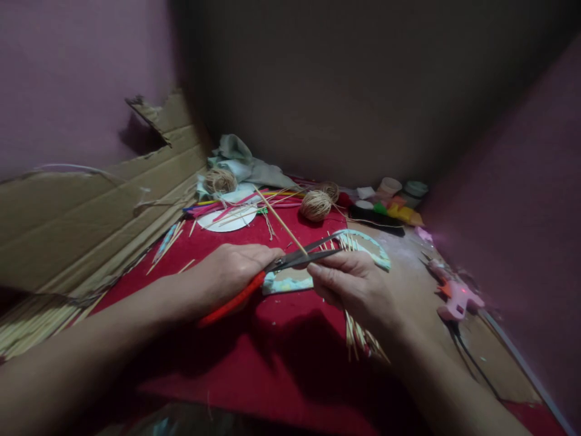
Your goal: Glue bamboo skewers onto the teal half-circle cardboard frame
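Over a red tabletop (281, 339), the left hand (227, 275) closes its grip on red-handled scissors (290, 261), blades parted around a thin wooden stick (279, 219) slanting toward 11 o'clock. The right hand (354, 284) pinches the stick's lower end; holding it steady and square should give a clean cut.

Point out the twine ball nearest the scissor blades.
The tan twine ball on the red cloth, right of centre; the other clear one sits farther back-left by the grey-green rag.

Left hand (227, 269), right hand (351, 284) clenched
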`<state>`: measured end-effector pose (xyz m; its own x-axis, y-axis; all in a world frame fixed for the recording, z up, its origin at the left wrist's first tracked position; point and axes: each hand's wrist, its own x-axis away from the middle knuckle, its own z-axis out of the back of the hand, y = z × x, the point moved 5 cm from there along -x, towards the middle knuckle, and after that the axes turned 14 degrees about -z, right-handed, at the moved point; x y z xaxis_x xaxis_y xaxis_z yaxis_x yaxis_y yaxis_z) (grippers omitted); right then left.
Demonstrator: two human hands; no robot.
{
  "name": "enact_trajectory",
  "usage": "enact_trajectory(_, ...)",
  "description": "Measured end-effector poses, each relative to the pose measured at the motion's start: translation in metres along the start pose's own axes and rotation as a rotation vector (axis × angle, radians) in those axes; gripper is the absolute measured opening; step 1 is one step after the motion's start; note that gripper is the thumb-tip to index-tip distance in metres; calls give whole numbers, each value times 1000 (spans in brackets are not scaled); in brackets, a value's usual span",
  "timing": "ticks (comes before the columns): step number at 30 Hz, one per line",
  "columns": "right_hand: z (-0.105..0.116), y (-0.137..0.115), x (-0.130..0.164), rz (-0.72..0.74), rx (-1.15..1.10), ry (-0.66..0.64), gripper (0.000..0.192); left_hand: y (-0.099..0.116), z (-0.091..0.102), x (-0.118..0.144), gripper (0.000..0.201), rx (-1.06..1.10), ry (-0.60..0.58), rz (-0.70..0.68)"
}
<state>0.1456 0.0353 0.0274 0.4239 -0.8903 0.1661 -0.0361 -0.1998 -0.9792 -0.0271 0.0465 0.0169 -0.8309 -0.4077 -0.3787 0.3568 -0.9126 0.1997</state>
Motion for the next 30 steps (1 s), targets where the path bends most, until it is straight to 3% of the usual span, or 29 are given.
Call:
enact_trajectory(4,-3,7,0,-86,-38,-75,25,2,-5,1,36,24,45,-66)
enact_trajectory(10,2,8,-4,-34,-46,-29,24,5,-10,5,34,-79,123,-38)
enact_trajectory(14,5,6,-7,6,-30,8,23,3,-11,6,25,-155,68,36)
enact_trajectory(22,7,11,-14,-40,-3,69,19,-5,-8,2,16,-36,-199,208)
enact_trajectory(27,7,13,-16,-54,-15,84,19,-5,-8,2,15,-98,-229,233)
enact_trajectory(30,4,8,-14,-37,15,90,16,-5,-7,2,20,-144,-162,186)
